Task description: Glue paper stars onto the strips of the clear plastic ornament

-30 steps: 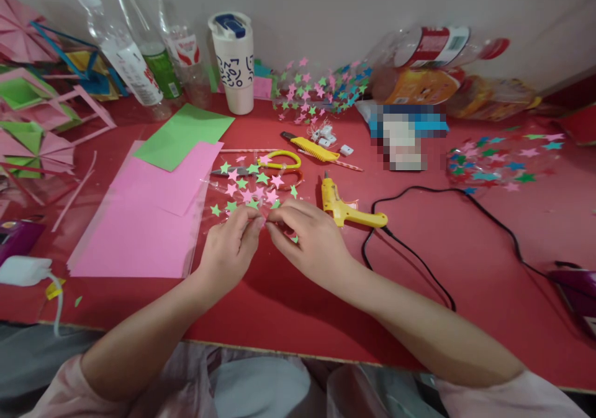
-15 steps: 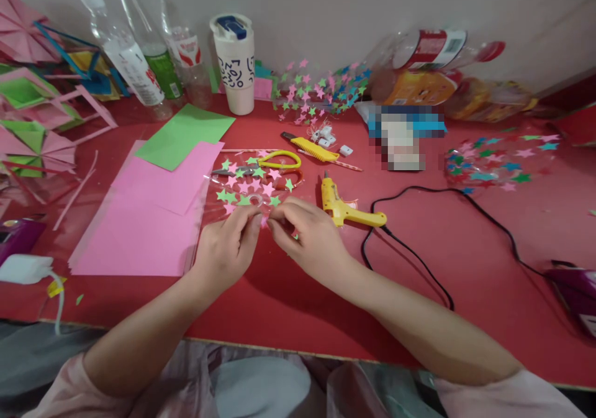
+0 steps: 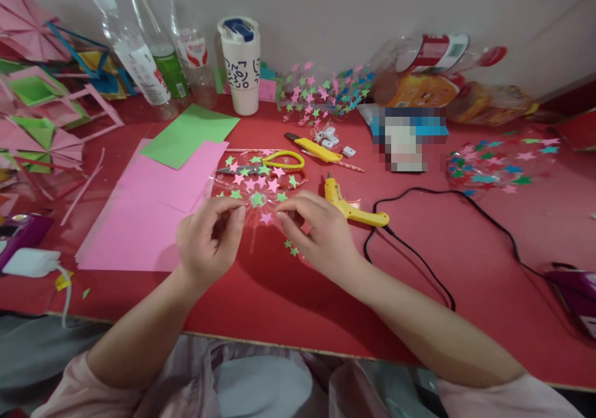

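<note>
My left hand (image 3: pixel 209 238) is curled, thumb and forefinger brought close together; I can't tell whether they pinch anything. My right hand (image 3: pixel 323 238) faces it across a gap, thumb and forefinger bent toward each other, and I can't make out whether something is between them. The star-covered plastic (image 3: pixel 257 199) sits between and just beyond the fingertips, clear and glossy, dotted with flat pink and green stars. Under it I have the smooth red worktop (image 3: pixel 298 312). The scissors (image 3: pixel 282 153), with one yellow loop, lie partly behind the plastic. The yellow glue gun (image 3: pixel 338 199) rests just beside my right hand, its black cord (image 3: pixel 413 188) looping across. My left hand covers a corner of the matte pink paper (image 3: pixel 139 231). Farther back lies a yellow utility knife (image 3: pixel 319 150).
</note>
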`<action>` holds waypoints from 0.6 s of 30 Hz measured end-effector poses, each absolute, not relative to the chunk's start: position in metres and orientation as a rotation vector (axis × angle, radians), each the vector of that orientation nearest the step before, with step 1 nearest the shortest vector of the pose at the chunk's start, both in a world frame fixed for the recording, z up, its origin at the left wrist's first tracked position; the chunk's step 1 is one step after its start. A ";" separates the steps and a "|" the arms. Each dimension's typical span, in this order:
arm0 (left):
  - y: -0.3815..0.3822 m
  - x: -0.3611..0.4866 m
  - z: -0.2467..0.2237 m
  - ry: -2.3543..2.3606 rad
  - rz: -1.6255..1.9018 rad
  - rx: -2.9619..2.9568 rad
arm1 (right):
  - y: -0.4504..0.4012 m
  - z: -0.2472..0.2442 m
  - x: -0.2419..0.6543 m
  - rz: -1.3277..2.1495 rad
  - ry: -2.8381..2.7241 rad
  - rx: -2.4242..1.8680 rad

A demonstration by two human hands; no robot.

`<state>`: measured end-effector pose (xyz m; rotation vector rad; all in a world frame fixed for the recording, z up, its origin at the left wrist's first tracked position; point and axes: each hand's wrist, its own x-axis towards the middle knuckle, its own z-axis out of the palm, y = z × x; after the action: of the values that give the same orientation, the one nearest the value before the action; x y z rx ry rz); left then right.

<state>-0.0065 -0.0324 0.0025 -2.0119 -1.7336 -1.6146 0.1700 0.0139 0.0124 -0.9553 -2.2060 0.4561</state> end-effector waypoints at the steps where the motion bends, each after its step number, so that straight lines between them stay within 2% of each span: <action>1: -0.031 -0.008 0.002 -1.744 -1.655 -1.984 | 0.014 0.012 0.171 0.377 -2.207 -0.915; 5: -0.023 -0.014 0.003 -1.630 -1.799 -1.920 | 0.012 0.008 0.173 -0.063 -2.263 -0.681; 9: -0.014 -0.018 0.004 -1.543 -1.753 -1.956 | 0.012 0.003 0.171 -0.442 -2.290 -0.550; 13: -0.011 -0.018 0.000 -1.612 -1.664 -1.980 | 0.015 0.000 0.168 -0.560 -2.270 -0.594; 18: -0.010 -0.016 -0.004 -1.605 -1.629 -2.050 | 0.017 -0.003 0.166 -0.486 -2.279 -0.681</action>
<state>-0.0157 -0.0104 -0.0037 -2.0497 -1.6054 -1.6291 0.1659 0.0167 -0.0026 -0.6806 -2.2791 -0.4864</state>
